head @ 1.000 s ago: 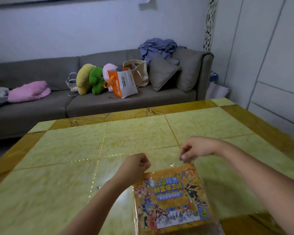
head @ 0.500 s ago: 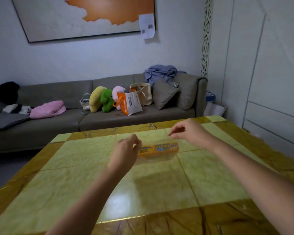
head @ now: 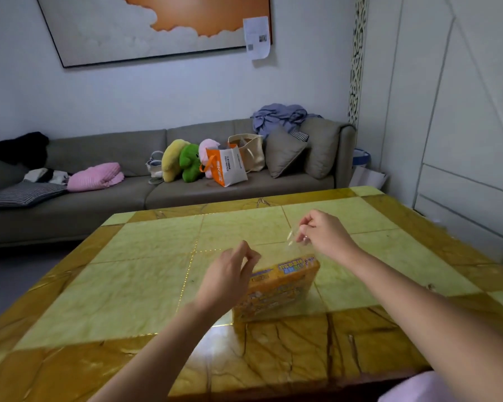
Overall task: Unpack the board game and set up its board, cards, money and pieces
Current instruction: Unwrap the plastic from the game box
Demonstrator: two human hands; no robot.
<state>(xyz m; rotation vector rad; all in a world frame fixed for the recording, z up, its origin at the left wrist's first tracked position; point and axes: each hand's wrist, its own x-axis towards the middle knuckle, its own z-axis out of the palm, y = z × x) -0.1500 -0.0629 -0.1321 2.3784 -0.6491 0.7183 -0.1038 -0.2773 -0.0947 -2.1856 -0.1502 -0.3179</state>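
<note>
The left hand [head: 230, 275] had thumb and forefinger pinched together; what they gripped could not be told. Between the hands, the flat rectangular yellow-orange cardboard game box [head: 276, 288] stood tilted on the glossy yellow-green stone-patterned table [head: 145, 274]. The right hand [head: 324, 236] pinched crinkled transparent plastic film [head: 290, 237] above the box.

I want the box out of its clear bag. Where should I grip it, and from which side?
Probably its top edge, from above. The box stands tilted on the table, narrow top face uppermost, right under where the left hand and right hand pinch the bag. Reaching down, one hand could clamp its front and back.
</note>
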